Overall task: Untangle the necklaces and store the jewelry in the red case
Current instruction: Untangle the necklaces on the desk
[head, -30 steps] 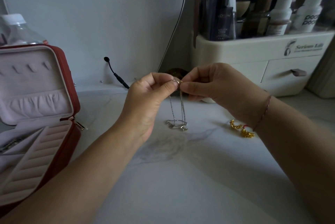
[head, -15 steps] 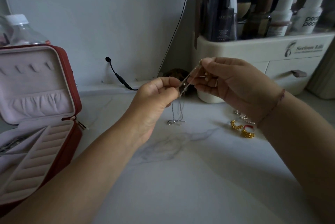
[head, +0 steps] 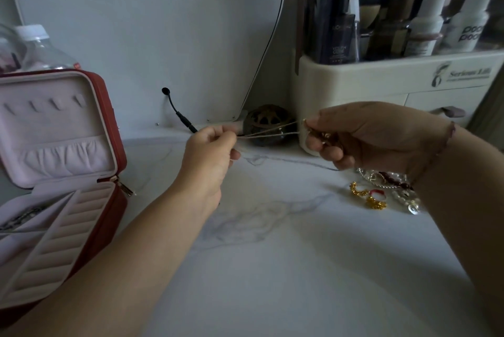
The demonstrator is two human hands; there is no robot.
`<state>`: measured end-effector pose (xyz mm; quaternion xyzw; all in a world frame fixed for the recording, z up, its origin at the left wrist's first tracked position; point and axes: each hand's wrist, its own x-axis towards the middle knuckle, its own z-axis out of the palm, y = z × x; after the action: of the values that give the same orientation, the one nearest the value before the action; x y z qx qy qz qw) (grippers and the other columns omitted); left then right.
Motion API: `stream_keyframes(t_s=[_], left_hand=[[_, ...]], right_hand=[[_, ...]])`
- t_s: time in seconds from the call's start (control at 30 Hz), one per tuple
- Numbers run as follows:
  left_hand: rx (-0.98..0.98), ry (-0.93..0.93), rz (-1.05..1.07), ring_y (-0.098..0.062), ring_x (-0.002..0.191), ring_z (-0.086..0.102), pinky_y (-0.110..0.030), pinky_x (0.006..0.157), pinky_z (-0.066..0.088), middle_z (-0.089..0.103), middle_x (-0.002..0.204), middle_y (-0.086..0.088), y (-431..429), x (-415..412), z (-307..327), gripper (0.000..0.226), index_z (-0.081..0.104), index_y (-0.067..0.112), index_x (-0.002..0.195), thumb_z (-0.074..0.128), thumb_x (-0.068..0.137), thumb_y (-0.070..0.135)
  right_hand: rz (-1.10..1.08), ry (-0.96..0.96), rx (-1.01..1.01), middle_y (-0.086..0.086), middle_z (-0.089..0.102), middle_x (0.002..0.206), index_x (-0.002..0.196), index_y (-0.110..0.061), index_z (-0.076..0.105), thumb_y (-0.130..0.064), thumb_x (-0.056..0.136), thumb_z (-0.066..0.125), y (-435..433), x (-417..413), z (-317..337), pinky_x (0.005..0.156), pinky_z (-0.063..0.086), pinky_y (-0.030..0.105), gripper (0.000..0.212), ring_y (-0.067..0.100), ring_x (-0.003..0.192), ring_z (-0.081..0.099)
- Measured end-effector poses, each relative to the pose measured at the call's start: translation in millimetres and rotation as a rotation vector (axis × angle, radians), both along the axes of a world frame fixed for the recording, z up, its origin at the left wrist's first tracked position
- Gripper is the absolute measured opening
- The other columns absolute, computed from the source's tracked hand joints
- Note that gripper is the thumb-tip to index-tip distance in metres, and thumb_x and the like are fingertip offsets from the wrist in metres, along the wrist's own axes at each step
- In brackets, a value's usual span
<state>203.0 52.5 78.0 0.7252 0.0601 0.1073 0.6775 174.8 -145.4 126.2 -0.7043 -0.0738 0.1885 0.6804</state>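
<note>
A thin chain necklace [head: 268, 131] is stretched taut in the air between my two hands, above the marble top. My left hand [head: 211, 151] pinches one end of it. My right hand [head: 365, 136] pinches the other end, with more of the chain bunched in its curled fingers. The red case [head: 109, 124] stands open at the left, its pale pink lining and ring rolls showing, and a dark chain lies in its left compartment. Gold earrings [head: 368, 196] and a pile of other jewelry [head: 392, 184] lie on the top under my right wrist.
A cream cosmetics organiser [head: 381, 75] with bottles and a drawer stands at the back right. A round dark ornament [head: 268, 125] sits behind the chain. A black cable plug [head: 180, 114] and a clear bottle [head: 38, 47] are by the wall.
My hands have moved apart, the right one going right, and the chain that hung down to the table is now lifted and pulled straight between them.
</note>
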Motion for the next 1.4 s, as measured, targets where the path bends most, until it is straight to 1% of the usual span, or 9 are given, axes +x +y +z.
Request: stream_keyframes(t_s=[0.2,0.37,0.43,0.57,0.83,1.0,1.17,1.27,1.4], left_hand=[[-0.346,0.015,0.076,-0.011,0.06,0.058,-0.019,0.056,0.052,0.056,0.078,-0.002,10.1,7.5,7.3,0.023,0.057,0.016,0.083,0.045,0.097,0.002],[-0.719,0.131,0.007,-0.008,0.04,0.049,-0.017,0.042,0.045,0.049,0.058,-0.003,7.3,7.9,12.6,0.019,0.056,0.009,0.084,0.047,0.094,-0.003],[-0.657,0.162,-0.048,-0.006,0.035,0.038,-0.015,0.036,0.035,0.043,0.061,-0.001,8.6,6.4,13.7,0.02,0.056,0.01,0.081,0.046,0.091,-0.005],[-0.266,0.189,-0.242,-0.006,0.036,0.03,-0.016,0.033,0.022,0.045,0.065,0.001,5.7,-3.6,14.3,0.017,0.058,0.011,0.08,0.049,0.084,-0.003],[0.194,0.106,-0.417,-0.009,0.057,0.044,-0.021,0.057,0.038,0.05,0.057,0.005,-0.6,-14.3,10.9,0.018,0.065,0.015,0.075,0.055,0.062,0.009],[0.216,0.094,-0.422,-0.009,0.058,0.046,-0.024,0.065,0.039,0.05,0.049,0.01,-1.9,-13.6,11.1,0.023,0.066,0.017,0.067,0.049,0.051,0.014],[0.243,0.053,-0.455,-0.012,0.072,0.052,-0.031,0.082,0.042,0.056,0.064,0.005,-4.3,-17.0,12.0,0.025,0.07,0.02,0.073,0.05,0.087,0.024],[0.134,-0.008,-0.502,-0.01,0.084,0.059,-0.031,0.089,0.044,0.067,0.084,0.004,-6.0,-17.4,13.3,0.024,0.074,0.022,0.082,0.052,0.083,0.03],[-0.045,-0.05,-0.648,-0.019,0.087,0.068,-0.036,0.091,0.05,0.073,0.086,-0.008,-7.5,-20.0,12.7,0.016,0.069,0.013,0.094,0.065,0.083,0.022]], right_hand=[[0.055,0.011,-0.102,0.005,0.055,0.059,0.077,-0.005,0.047,-0.013,0.095,0.043,0.4,0.1,0.2,0.03,0.028,0.015,0.02,0.005,0.035,0.037],[-0.008,-0.014,-0.072,0.01,0.055,0.065,0.076,-0.006,0.048,-0.012,0.095,0.044,-1.8,2.1,-1.7,0.032,0.028,0.014,0.021,0.006,0.035,0.037],[-0.061,-0.081,-0.023,0.009,0.056,0.066,0.075,-0.008,0.05,-0.013,0.094,0.046,-1.3,3.4,-2.3,0.035,0.033,0.017,0.02,0.008,0.039,0.041],[-0.158,-0.255,0.13,0.007,0.06,0.068,0.083,-0.009,0.055,-0.014,0.093,0.049,0.9,5.7,-2.2,0.048,0.046,0.02,0.013,0.013,0.053,0.052],[-0.284,-0.665,0.017,-0.001,0.068,0.065,0.08,-0.01,0.063,-0.015,0.076,0.065,6.9,5.5,0.0,0.062,0.05,0.015,0.006,0.006,0.061,0.06],[-0.289,-0.742,-0.082,-0.002,0.069,0.065,0.078,-0.014,0.066,-0.01,0.081,0.067,9.9,5.4,-1.5,0.056,0.045,0.016,0.005,0.008,0.06,0.056],[-0.259,-0.716,-0.14,-0.005,0.062,0.06,0.077,-0.015,0.069,-0.018,0.076,0.07,13.5,5.6,-5.7,0.053,0.043,0.017,0.003,0.005,0.053,0.05],[-0.221,-0.659,-0.148,-0.009,0.059,0.054,0.077,-0.015,0.07,-0.015,0.078,0.069,16.2,5.6,-8.1,0.052,0.041,0.014,0.001,0.003,0.05,0.047],[-0.161,-0.589,-0.147,0.009,0.063,0.07,0.083,-0.008,0.071,-0.012,0.082,0.065,18.8,4.3,-9.2,0.054,0.044,0.016,0.007,0.006,0.055,0.049]])
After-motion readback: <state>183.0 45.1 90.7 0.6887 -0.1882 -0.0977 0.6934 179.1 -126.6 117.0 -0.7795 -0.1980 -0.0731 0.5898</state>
